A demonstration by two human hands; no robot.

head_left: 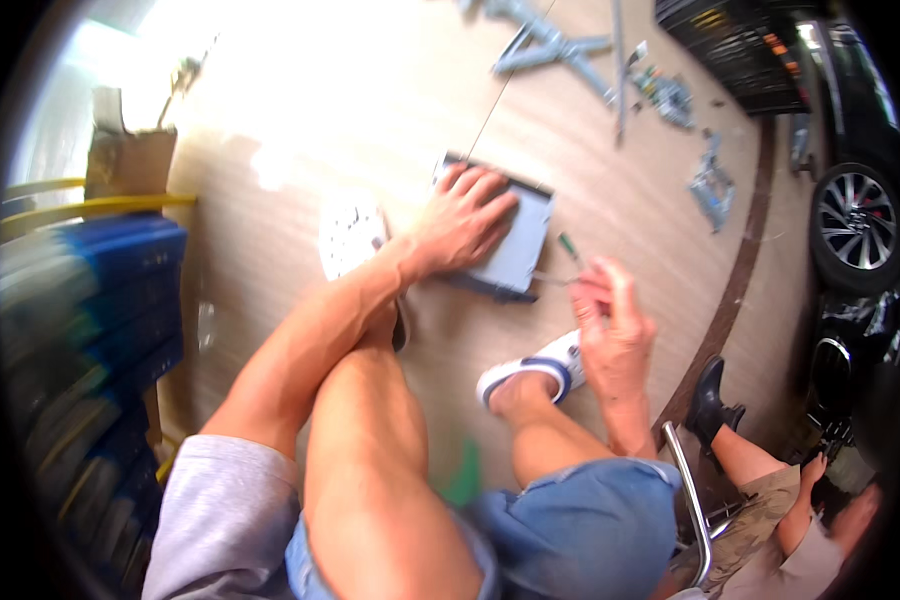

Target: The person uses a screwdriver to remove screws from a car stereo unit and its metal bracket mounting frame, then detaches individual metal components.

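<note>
Counts, big to small: 1 black car (1 wheel visible), 1 blue stack, 1 black crate, 1 metal frame, 2 white shoes, 1 flat silver box, 1 metal bracket, 1 thin tool, 1 green stick.

Box on tan floor, right of left shoe. Left hand spread over box top, fingers slightly bent, gripping nothing. Right hand nearly closed, pinching tool; tip at box's right edge, contact unclear. Stick just beside; can't tell if separate from tool.

Right shoe crowds near side; stack bounds the left. Floor runs between box and frame.
</note>
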